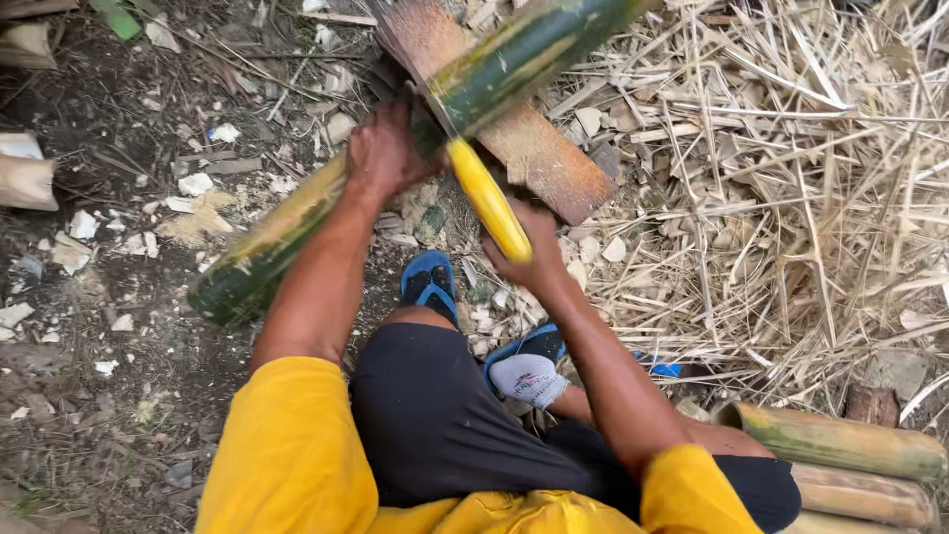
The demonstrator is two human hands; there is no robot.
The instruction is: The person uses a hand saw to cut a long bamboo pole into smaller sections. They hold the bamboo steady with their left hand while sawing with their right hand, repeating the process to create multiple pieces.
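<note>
A long green bamboo pole (267,247) runs from lower left to upper right and lies across a reddish wooden plank (554,163). My left hand (384,150) presses down on the pole just left of the plank and grips it. My right hand (532,249) is closed around the yellow handle of a cutting tool (484,198). The handle points up at the pole, right beside my left hand. The blade is hidden where it meets the bamboo.
Cut bamboo sections (840,445) lie stacked at lower right. A heap of dry bamboo strips (781,188) covers the right side. My feet in blue sandals (428,285) stand under the pole. Chips and scraps litter the dirt ground (109,297) on the left.
</note>
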